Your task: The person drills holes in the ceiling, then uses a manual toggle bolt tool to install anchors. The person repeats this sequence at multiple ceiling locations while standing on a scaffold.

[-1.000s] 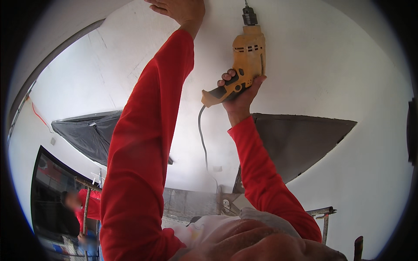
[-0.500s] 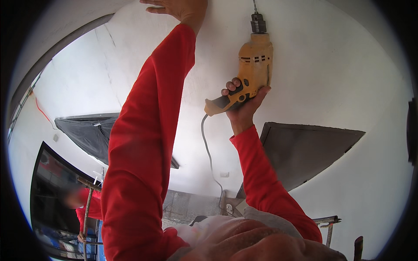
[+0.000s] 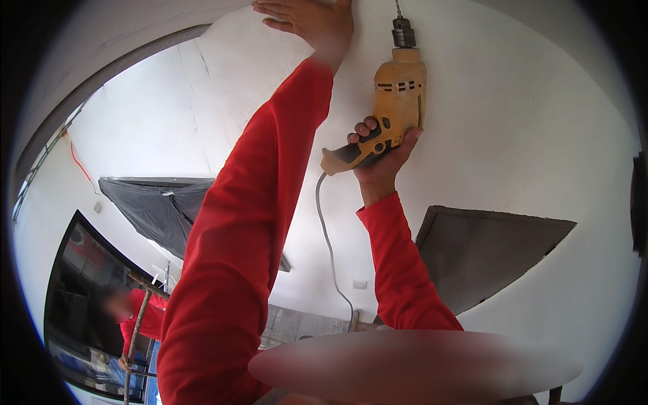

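Observation:
My right hand (image 3: 388, 158) is wrapped round the grip of a yellow and black corded power drill (image 3: 403, 88). The drill stands nearly upright, its black chuck (image 3: 403, 32) at the top and a thin bit running out past the upper edge, so the tip is hidden. A grey cord (image 3: 322, 223) hangs from the handle in a loose curve. To the left of the drill, my left hand (image 3: 310, 23) is raised with fingers stretched out beside the white surface (image 3: 466, 101); whether the palm presses on it I cannot tell. It holds nothing.
Dark panels show at the left (image 3: 158, 206) and right (image 3: 493, 253), the left one covered in black sheeting. A person in a red sleeve (image 3: 145, 314) is at lower left, by a pole frame (image 3: 137, 324) and a large dark window (image 3: 81, 297). A curved edge crosses the upper left.
My left hand and forearm sit further right and slightly lower in view. The drill stays in my right hand almost in place, while the background has shifted a little to the right.

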A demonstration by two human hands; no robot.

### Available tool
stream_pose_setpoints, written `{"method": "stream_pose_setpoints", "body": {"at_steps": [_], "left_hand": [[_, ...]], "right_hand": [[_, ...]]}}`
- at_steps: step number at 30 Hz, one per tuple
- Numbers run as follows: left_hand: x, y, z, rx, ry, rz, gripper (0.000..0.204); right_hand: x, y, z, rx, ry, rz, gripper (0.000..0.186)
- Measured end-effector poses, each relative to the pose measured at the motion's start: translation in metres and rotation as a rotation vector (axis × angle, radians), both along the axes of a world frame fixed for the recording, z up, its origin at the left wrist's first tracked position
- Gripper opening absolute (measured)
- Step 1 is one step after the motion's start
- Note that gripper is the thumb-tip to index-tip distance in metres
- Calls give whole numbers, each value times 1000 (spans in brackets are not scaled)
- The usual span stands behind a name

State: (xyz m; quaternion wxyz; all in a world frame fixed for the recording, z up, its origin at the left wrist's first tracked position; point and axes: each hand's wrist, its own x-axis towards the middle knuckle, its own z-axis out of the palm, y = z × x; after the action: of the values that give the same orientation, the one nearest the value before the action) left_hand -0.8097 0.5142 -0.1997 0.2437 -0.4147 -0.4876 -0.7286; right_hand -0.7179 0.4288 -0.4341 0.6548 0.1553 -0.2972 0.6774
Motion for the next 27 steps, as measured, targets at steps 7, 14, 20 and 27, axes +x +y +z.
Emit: {"method": "stream_pose_setpoints", "body": {"at_steps": [7, 14, 20, 27], "left_hand": [[6, -25, 0, 38, -2, 16, 148], [3, -10, 0, -6, 15, 77, 142], [-9, 0, -3, 143, 48, 42, 137], [-29, -28, -8, 260, -81, -145, 124]], "right_hand": [[-9, -4, 8, 36, 33, 61, 87], [-18, -9, 20, 70, 22, 23, 79], [-30, -12, 31, 35, 12, 30, 77], [-36, -12, 36, -15, -13, -7, 80]]}}
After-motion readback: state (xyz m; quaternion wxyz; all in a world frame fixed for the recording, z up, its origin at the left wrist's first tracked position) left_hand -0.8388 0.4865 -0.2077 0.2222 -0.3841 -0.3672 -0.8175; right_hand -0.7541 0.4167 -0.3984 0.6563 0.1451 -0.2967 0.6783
